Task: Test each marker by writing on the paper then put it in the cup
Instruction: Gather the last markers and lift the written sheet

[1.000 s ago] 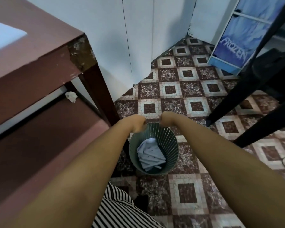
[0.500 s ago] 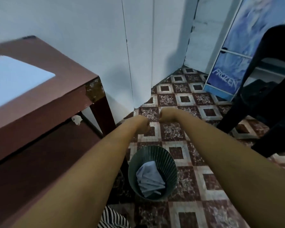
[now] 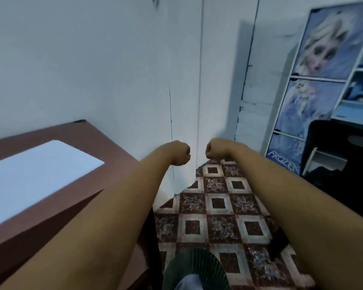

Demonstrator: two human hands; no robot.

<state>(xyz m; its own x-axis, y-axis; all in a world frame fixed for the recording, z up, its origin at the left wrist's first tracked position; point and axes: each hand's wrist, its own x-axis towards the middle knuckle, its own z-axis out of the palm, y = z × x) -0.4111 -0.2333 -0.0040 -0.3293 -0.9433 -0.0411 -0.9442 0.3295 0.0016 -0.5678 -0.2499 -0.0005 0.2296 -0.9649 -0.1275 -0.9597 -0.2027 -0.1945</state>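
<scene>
**Desk:** What are you getting on the head feed?

**Operator:** I'm seeing both arms reaching straight out. The left hand and the right hand are hanging side by side, close but not touching, in front of the white wall. Both are curling their fingers into tight fists, and nothing is showing in either grip.

**Desk:** And the paper?

**Operator:** The paper is lying flat on the brown table, left of the left forearm and well apart from both fists. The left edge of the view is cutting it off, so I'm not calling its long axis. One corner is pointing right, toward the table's edge.

**Desk:** Anything lower down?

**Operator:** A green ribbed bin is sitting on the patterned tile floor between the forearms, holding something pale and too blurred to name. A black chair is standing off to the right.
</scene>
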